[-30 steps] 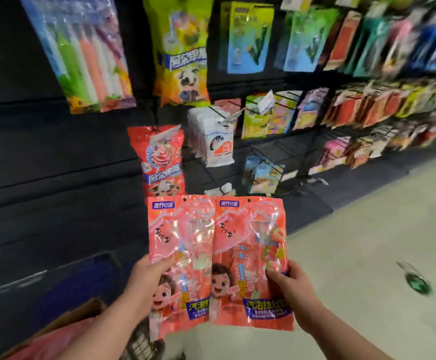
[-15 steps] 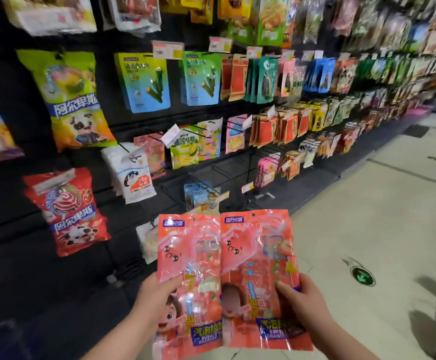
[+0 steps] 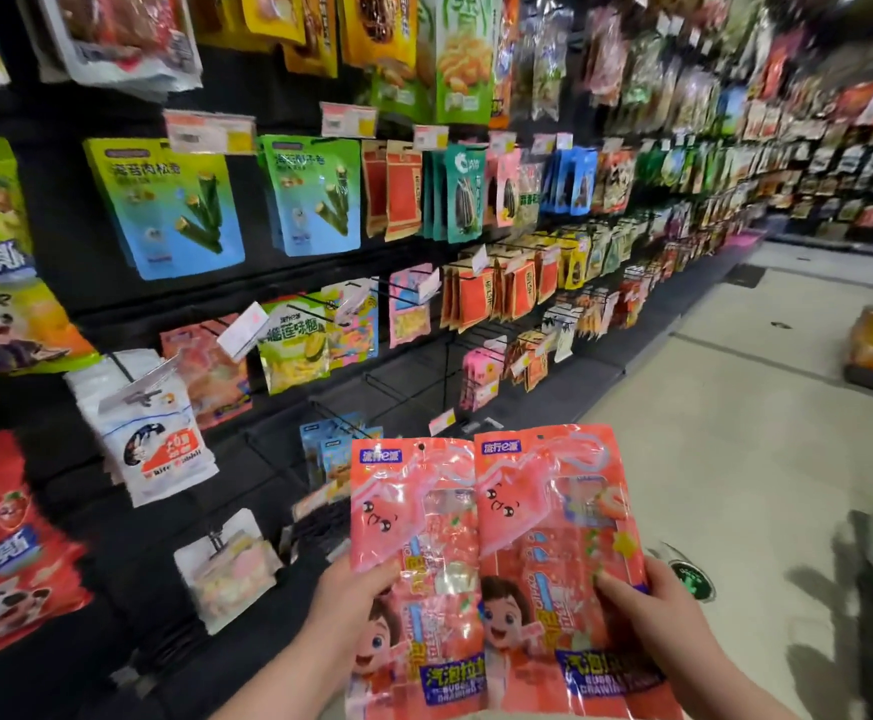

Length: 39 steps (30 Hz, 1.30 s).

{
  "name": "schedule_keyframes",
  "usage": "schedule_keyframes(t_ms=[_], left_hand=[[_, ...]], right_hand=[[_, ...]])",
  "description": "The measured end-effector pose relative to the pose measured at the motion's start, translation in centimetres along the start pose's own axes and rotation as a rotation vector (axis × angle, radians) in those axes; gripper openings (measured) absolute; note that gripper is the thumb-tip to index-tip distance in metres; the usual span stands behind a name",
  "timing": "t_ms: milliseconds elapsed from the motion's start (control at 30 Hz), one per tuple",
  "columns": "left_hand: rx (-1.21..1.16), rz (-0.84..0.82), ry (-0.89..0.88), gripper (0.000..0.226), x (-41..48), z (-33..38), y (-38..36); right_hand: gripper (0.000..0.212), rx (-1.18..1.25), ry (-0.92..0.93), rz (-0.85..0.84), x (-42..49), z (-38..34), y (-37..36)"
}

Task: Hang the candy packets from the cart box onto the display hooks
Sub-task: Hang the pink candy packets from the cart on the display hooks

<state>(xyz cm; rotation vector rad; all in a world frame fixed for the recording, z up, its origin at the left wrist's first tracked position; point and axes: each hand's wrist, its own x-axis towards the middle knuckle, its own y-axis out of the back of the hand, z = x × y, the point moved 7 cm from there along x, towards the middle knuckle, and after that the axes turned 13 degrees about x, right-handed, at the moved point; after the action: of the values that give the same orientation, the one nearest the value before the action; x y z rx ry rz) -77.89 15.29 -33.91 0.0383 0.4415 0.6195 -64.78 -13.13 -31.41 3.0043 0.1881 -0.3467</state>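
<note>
Both bare forearms reach up from the lower edge, palms turned inward. The left hand point(image 3: 351, 600) pinches with its thumb laid across the front. The right hand point(image 3: 652, 610) grips likewise, thumb forward, fingers curled behind.

1. Left pink candy packet point(image 3: 413, 553): blue corner badge "流行e派"; blue band lower down starts "汽泡拉".
2. Right pink candy packet point(image 3: 553, 553): same "流行e派" badge; its blue band is blurred.
3. Green-blue seaweed roll bag point(image 3: 169, 205): "海苔肉松卷".
4. Price tags point(image 3: 209, 131): unreadable.
</note>
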Motion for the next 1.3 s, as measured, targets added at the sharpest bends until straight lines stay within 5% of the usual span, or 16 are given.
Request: schedule_keyframes(t_ms=[500, 1000, 1300], left_hand=[[-0.025, 0.083, 0.000, 0.012, 14.3, 5.1, 3.0], [-0.237, 0.533, 0.172, 0.031, 16.7, 2.8, 9.8], [-0.281, 0.845, 0.166, 0.018, 14.9, 2.5, 10.7]], right_hand=[[0.012, 0.007, 0.041, -0.110, 14.6, -4.1, -10.4], [0.009, -0.136, -0.023, -0.705, 25.4, -5.9, -27.8], [0.007, -0.271, 0.032, -1.031, 27.6, -8.6, -36.4]])
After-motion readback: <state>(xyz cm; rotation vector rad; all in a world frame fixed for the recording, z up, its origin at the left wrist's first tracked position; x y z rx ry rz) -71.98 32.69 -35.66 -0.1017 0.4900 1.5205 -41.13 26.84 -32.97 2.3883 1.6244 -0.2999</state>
